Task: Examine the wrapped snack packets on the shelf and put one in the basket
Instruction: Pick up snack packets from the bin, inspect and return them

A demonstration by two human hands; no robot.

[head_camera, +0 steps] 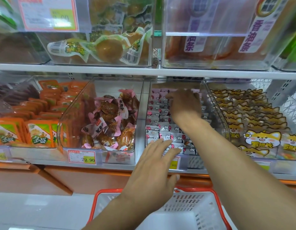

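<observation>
Above the basket (160,213), left hand (152,176) spread flat; right hand (183,105) fingers hidden among packets (162,130), tag (82,156) 29.90.

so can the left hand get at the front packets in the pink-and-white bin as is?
Probably yes. The left hand is open, its fingertips already at the low front wall of the clear bin, beside the front pink-and-white packets. The bin is open-topped; the right hand works farther back.

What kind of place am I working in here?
Most likely a shop's bulk-snack aisle: clear bins of wrapped snack packets on white shelves, a price tag reading 29.90, and a red-rimmed shopping basket below the hands.
</observation>
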